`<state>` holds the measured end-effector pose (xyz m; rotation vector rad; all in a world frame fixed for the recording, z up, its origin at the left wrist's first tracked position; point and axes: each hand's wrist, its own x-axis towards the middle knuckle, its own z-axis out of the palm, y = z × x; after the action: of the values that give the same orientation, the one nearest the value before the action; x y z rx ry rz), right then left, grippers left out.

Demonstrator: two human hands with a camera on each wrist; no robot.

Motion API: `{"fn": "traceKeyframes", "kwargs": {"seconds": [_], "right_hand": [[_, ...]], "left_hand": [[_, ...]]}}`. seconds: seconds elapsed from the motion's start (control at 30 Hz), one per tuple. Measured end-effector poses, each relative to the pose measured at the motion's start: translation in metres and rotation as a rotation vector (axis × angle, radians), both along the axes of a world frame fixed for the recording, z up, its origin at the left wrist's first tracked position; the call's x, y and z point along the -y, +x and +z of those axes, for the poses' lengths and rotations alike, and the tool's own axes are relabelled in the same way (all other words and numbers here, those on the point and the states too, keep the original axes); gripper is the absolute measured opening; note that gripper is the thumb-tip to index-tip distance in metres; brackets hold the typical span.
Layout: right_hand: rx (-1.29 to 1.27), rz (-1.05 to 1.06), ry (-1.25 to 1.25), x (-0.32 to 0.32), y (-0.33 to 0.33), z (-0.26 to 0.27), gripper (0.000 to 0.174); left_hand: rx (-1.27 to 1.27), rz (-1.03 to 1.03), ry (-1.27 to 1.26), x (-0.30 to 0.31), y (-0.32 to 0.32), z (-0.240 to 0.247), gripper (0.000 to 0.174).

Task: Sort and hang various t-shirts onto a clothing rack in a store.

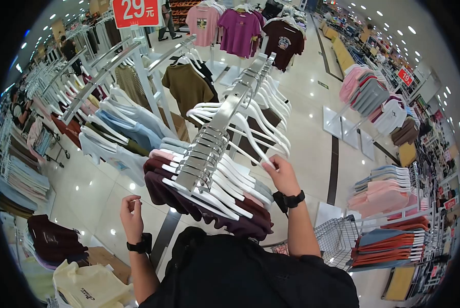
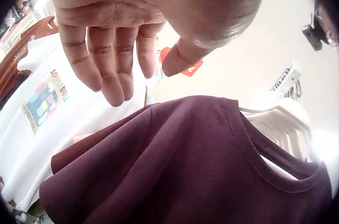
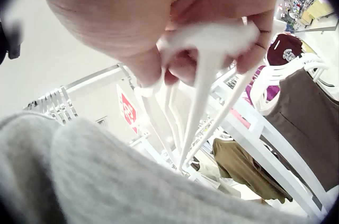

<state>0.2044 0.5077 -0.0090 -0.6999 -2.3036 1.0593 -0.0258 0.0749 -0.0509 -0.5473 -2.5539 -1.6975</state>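
My right hand (image 1: 284, 177) grips the shoulder end of a white clothes hanger (image 1: 259, 152) on the near side of the chrome rail (image 1: 229, 109). In the right wrist view, the fingers curl round the white plastic hanger (image 3: 204, 89), with more hanger arms close beside it. A grey shirt (image 3: 106, 165) fills the lower part of that view. My left hand (image 1: 132, 219) is raised left of the rail and holds nothing. Its fingers hang loosely above a dark purple T-shirt (image 2: 153, 165) in the left wrist view, apart from the cloth.
Bare white hangers (image 1: 273, 97) crowd the rail's far part. Light blue shirts (image 1: 130, 126) hang on a rack to the left. A red price sign (image 1: 136, 13) stands at the back. Lower right is a wire shopping cart (image 1: 337, 238) beside orange garments (image 1: 389, 246).
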Motion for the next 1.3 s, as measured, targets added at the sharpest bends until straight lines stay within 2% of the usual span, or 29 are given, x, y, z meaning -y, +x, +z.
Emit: {"fn": "traceKeyframes", "kwargs": {"seconds": [0.07, 0.13, 0.2, 0.27, 0.33, 0.4, 0.47, 0.5, 0.57, 0.6, 0.67, 0.83, 0.9, 1.0, 1.07, 1.13, 1.17, 1.23, 1.27, 1.3], "right_hand": [[-0.107, -0.063, -0.078, 0.002, 0.009, 0.010, 0.022], [-0.201, -0.092, -0.070, 0.010, 0.022, 0.024, 0.023], [-0.251, -0.177, -0.028, 0.017, 0.042, 0.031, 0.016], [-0.322, -0.208, 0.014, 0.023, 0.064, 0.018, 0.017], [-0.486, -0.322, 0.104, 0.036, 0.090, 0.010, 0.018], [-0.527, -0.383, 0.204, 0.055, 0.119, 0.006, 0.020], [-0.891, -0.509, 0.118, 0.081, 0.146, -0.003, 0.018], [-0.892, -0.539, 0.129, 0.100, 0.162, -0.001, 0.018], [-0.814, -0.713, -0.096, 0.137, 0.196, 0.006, 0.017], [-0.812, -0.742, -0.085, 0.149, 0.210, 0.000, 0.017], [-0.774, -0.927, -0.222, 0.175, 0.238, -0.020, 0.016], [-0.734, -1.049, -0.228, 0.264, 0.301, -0.033, 0.019], [-0.626, -1.114, -0.190, 0.297, 0.324, -0.031, 0.019], [-0.527, -1.207, -0.183, 0.334, 0.369, -0.038, 0.021], [-0.394, -1.210, 0.013, 0.341, 0.397, -0.042, 0.021], [-0.334, -1.216, 0.046, 0.352, 0.393, -0.011, 0.019], [-0.262, -1.146, 0.093, 0.353, 0.392, -0.002, 0.017], [-0.172, -1.019, 0.164, 0.349, 0.403, -0.009, 0.014], [-0.053, -0.996, 0.095, 0.349, 0.409, -0.007, 0.015], [-0.048, -0.988, 0.114, 0.344, 0.414, -0.013, 0.014]], "left_hand": [[0.088, -0.056, 0.060, 0.007, 0.004, -0.008, 0.013], [0.133, -0.124, 0.050, 0.011, 0.004, -0.021, 0.013], [0.174, -0.207, 0.041, 0.010, 0.001, -0.027, 0.013], [0.294, -0.356, -0.093, 0.004, 0.002, -0.027, 0.013], [0.271, -0.483, -0.183, -0.005, 0.004, -0.027, 0.013], [0.247, -0.604, -0.230, -0.012, 0.013, -0.020, 0.016], [0.180, -0.749, -0.225, -0.015, 0.023, -0.010, 0.016], [0.190, -0.811, -0.180, -0.014, 0.027, -0.010, 0.015], [0.204, -0.904, -0.134, -0.012, 0.035, -0.012, 0.015], [0.227, -0.964, -0.130, -0.009, 0.040, -0.012, 0.014], [0.261, -1.050, -0.135, -0.001, 0.050, -0.015, 0.013], [0.269, -1.248, -0.141, 0.005, 0.083, -0.019, 0.010], [0.269, -1.301, -0.127, 0.003, 0.098, -0.021, 0.009], [0.222, -1.329, -0.081, -0.008, 0.124, 0.005, 0.009], [0.276, -1.331, 0.087, -0.018, 0.141, 0.002, 0.018], [0.391, -1.361, 0.147, -0.025, 0.158, 0.001, 0.026], [0.396, -1.427, 0.191, -0.030, 0.167, 0.001, 0.039], [0.511, -1.493, 0.243, -0.036, 0.191, 0.012, 0.040], [0.616, -1.541, 0.317, -0.039, 0.203, 0.015, 0.041], [0.638, -1.573, 0.280, -0.042, 0.215, 0.014, 0.041]]}}
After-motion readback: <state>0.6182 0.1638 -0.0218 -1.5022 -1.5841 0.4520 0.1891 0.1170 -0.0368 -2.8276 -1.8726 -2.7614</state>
